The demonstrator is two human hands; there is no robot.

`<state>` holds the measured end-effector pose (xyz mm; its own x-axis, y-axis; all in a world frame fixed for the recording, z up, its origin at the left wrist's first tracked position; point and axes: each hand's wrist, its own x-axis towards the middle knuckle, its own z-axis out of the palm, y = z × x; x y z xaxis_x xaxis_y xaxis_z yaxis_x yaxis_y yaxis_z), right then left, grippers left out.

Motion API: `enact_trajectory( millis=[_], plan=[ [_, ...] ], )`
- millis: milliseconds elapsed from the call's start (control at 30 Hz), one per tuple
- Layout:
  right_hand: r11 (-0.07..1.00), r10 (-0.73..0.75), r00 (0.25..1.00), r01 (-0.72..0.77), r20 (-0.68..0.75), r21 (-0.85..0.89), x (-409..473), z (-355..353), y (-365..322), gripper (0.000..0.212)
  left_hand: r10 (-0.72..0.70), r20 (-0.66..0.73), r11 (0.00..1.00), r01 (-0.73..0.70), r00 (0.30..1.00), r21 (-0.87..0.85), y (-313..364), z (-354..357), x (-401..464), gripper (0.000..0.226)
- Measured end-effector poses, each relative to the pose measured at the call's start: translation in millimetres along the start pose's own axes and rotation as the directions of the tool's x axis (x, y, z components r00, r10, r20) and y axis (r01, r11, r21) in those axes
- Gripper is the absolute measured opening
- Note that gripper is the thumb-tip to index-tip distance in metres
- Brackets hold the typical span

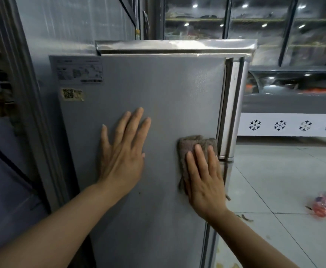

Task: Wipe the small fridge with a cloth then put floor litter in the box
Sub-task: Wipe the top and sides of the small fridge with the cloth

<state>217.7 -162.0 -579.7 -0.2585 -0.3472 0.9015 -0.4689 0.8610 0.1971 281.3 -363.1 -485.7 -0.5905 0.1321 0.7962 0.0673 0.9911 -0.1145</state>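
Right hand [204, 178] flat, pressing cloth [194, 144] at fridge [158, 89] panel's right edge; left hand [122, 149] spread, bracing mid-frame; unwiped panel lies leftward.

A long chest freezer [289, 105] on wheels, its white base panel printed with dark snowflakes [255, 125], stands on the tiled floor [274, 171] beneath glass-fronted shelves [255, 20] (ceiling lights mirrored in the panes).

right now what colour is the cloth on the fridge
Greyish brown cloth, seen in the head view.
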Motion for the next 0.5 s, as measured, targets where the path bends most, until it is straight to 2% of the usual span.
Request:
enact_trajectory(
  millis=[133, 233, 300, 333, 400, 467, 500],
  plan=[
    [0.998, -0.038, 0.996, 0.042, -0.078, 0.049, 64.9, -21.1, -0.2, 0.064, -0.107, 0.003, 0.994, 0.107, 0.994, 0.003, -23.0, -2.0, -19.7, 0.098],
    [0.997, 0.052, 0.979, -0.04, -0.197, 0.065, 114.1, -21.2, -11.7, 0.058, -0.195, 0.003, 0.981, 0.195, 0.981, 0.001, -42.9, -1.3, -25.9, 0.101],
    [0.993, 0.107, 0.975, -0.095, -0.196, 0.07, 111.4, -13.2, -29.5, 0.059, -0.203, 0.021, 0.979, 0.203, 0.979, 0.003, -50.4, 0.1, -28.7, 0.103],
    [0.995, 0.074, 0.985, -0.063, -0.159, 0.071, 98.5, -7.3, -39.2, 0.06, -0.196, 0.032, 0.981, 0.196, 0.98, 0.003, -51.9, 0.6, -29.9, 0.103],
    [0.991, -0.11, 0.993, 0.113, -0.038, 0.068, 63.0, 3.2, -54.4, 0.062, -0.182, 0.045, 0.983, 0.182, 0.982, -0.009, -52.8, 0.1, -30.8, 0.104],
    [0.962, -0.272, 0.959, 0.269, 0.074, 0.051, 37.2, 7.9, -62.1, 0.061, -0.162, 0.064, 0.987, 0.163, 0.985, -0.014, -53.8, -3.1, -31.3, 0.103],
    [0.952, -0.307, 0.946, 0.304, 0.103, 0.044, 31.9, 7.9, -63.6, 0.059, -0.153, 0.071, 0.988, 0.154, 0.986, -0.01, -55.3, -5.1, -32.3, 0.102]
  ],
)
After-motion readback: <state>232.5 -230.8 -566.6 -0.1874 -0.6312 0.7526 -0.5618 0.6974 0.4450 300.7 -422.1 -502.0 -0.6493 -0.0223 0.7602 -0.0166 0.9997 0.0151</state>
